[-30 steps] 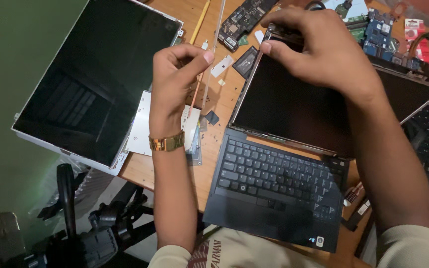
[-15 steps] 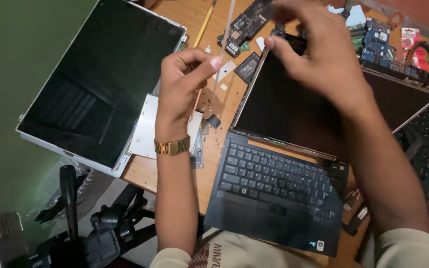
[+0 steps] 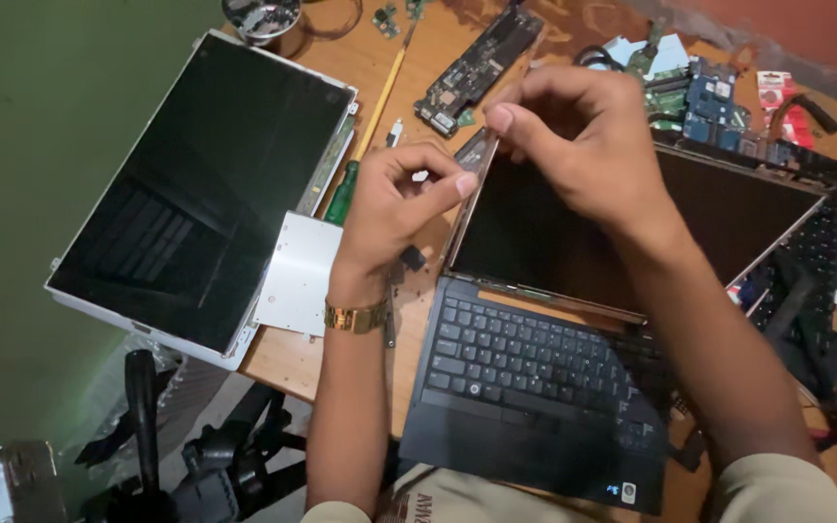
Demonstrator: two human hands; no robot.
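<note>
A black laptop [image 3: 535, 387] lies open at the table's near edge, with its dark screen panel [image 3: 573, 232] tilted back. My left hand [image 3: 394, 208], with a gold watch at the wrist, pinches the panel's upper left corner from the left. My right hand [image 3: 583, 145] grips the same corner from above, fingers curled over the top edge. The corner itself is mostly hidden by my fingers.
A loose bare display panel [image 3: 201, 184] lies at the left, overhanging the table edge. A silver drive [image 3: 297, 276], a green-handled screwdriver [image 3: 341, 194], a pencil [image 3: 380, 97] and several circuit boards [image 3: 481, 63] lie around. Dark gear sits on the floor below [image 3: 196, 455].
Both hands have stayed on the panel's upper left corner. My right hand shifted slightly and my left fingers now pinch closer to the corner; the view has moved a little.
</note>
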